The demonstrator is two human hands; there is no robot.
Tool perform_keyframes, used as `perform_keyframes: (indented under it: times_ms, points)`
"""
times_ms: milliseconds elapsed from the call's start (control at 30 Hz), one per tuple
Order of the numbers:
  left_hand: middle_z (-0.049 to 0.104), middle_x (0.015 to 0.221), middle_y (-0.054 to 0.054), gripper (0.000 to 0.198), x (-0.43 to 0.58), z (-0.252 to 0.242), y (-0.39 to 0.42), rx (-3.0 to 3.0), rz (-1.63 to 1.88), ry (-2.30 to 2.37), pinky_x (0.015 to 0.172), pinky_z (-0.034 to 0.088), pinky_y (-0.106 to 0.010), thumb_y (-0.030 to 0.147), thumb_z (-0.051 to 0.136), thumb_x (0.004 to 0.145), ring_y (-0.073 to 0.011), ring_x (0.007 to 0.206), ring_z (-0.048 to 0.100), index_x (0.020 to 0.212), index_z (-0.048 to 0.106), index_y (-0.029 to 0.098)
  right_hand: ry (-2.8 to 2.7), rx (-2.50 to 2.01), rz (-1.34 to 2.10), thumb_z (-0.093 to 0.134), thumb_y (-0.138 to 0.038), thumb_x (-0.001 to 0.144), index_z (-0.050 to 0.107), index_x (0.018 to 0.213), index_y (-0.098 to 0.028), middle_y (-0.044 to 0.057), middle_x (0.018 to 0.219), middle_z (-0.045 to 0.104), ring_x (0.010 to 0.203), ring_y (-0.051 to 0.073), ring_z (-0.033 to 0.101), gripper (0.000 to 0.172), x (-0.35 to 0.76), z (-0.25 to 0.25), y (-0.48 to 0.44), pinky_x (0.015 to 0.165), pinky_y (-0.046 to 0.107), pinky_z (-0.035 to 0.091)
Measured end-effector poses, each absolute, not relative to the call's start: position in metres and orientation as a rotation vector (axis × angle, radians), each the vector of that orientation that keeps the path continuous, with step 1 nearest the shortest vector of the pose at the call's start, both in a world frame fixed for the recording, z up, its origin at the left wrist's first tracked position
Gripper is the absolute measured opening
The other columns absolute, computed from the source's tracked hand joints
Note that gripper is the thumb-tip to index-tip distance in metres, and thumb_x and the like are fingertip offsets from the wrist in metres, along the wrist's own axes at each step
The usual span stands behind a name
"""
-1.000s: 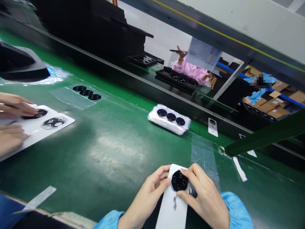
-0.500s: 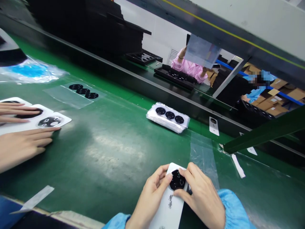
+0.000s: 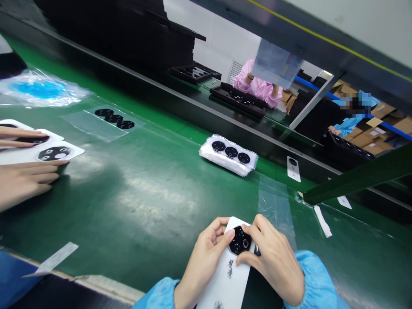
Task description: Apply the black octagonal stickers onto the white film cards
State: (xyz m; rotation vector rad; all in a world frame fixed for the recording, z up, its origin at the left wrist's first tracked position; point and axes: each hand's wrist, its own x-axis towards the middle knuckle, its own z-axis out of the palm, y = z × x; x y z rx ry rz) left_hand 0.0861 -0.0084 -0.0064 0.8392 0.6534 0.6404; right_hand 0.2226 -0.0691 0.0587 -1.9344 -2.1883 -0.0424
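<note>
A long white panel (image 3: 225, 283) with dark printed characters lies tilted between my hands at the bottom centre. Near its upper end is a round black disc (image 3: 240, 240) with small holes. My left hand (image 3: 206, 253) grips the panel's left edge, its thumb on the disc's left rim. On the other side my right hand (image 3: 273, 257) pinches around the disc, thumb at its lower edge and forefinger at its upper right. The panel's lower end runs out of view.
A stack of clear bags (image 3: 228, 155) with three black discs stands ahead. A clear sheet (image 3: 111, 124) with discs lies left. Another person's hands (image 3: 25, 180) press white panels at far left. A green post (image 3: 354, 176) slants at right.
The view has shifted slightly. The other person's hands and white panels appear farther left and higher. My hands keep nearly the same hold on the panel and disc.
</note>
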Motion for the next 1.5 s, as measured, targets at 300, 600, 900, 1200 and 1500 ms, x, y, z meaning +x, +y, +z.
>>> perform_keyframes:
  times_ms: [300,600,900,1200,1500]
  points:
    - [0.068,0.086,-0.006,0.036,0.083,0.001,-0.011,0.885,0.605,0.677,0.065,0.043,-0.024,0.044,0.061,0.080,-0.0160,0.074,0.060,0.101,0.056,0.015,-2.202,-1.927,0.094,0.088,-0.030,0.055,0.055,0.086,-0.018,-0.001,0.078,0.048,0.070,0.019,0.056,0.047,0.228,0.058,-0.068,0.053,0.029,0.047]
    - [0.068,0.083,-0.005,0.034,0.083,0.006,-0.010,0.913,0.618,0.691,0.064,0.043,-0.023,0.044,0.061,0.080,-0.0158,0.072,0.059,0.097,0.057,0.014,-2.200,-1.903,0.121,0.087,-0.031,0.056,0.054,0.086,-0.018,-0.001,0.079,0.046,0.070,0.019,0.053,0.046,0.230,0.058,-0.068,0.053,0.029,0.045]
    - [0.068,0.087,-0.004,0.031,0.082,0.008,-0.009,0.971,0.641,0.692,0.068,0.043,-0.024,0.044,0.055,0.085,-0.0157,0.072,0.058,0.099,0.061,0.017,-2.206,-1.921,0.093,0.086,-0.032,0.058,0.055,0.087,-0.018,-0.002,0.079,0.047,0.070,0.018,0.053,0.044,0.229,0.057,-0.069,0.055,0.029,0.046]
    - [0.067,0.089,-0.003,0.031,0.081,0.007,-0.010,0.991,0.639,0.705,0.072,0.042,-0.026,0.043,0.051,0.088,-0.0178,0.079,0.059,0.105,0.060,0.019,-2.207,-1.912,0.102,0.078,-0.036,0.069,0.056,0.091,-0.019,0.000,0.079,0.048,0.070,0.018,0.052,0.035,0.231,0.056,-0.070,0.056,0.029,0.047]
    - [0.067,0.095,-0.004,0.028,0.081,0.009,-0.008,0.945,0.631,0.674,0.080,0.043,-0.029,0.039,0.052,0.087,-0.0190,0.086,0.060,0.105,0.058,0.018,-2.176,-1.916,0.176,0.082,-0.031,0.065,0.056,0.094,-0.018,-0.001,0.079,0.046,0.070,0.017,0.052,0.041,0.233,0.053,-0.068,0.057,0.029,0.046]
